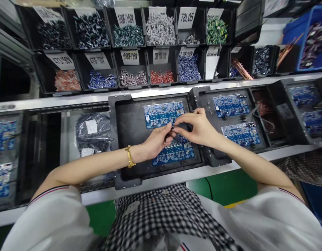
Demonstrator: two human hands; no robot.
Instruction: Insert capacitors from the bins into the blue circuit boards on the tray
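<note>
Both hands meet over a black tray [129,139] that holds two blue circuit boards. The far circuit board [163,111] lies flat behind my fingers. Part of the near circuit board [174,155] is covered by my hands. My left hand [159,139], with a gold bracelet at the wrist, is closed, its thumb pressed against curled fingers around a small dark part. My right hand [193,127] pinches with thumb and forefinger at the same spot. The part between the fingertips is too small to name.
Labelled black bins [131,71] of small components stand in two rows behind the tray. On the right, another tray [218,132] bears two blue boards. Bagged dark parts [94,134] lie on the left. A blue crate [291,45] sits at far right.
</note>
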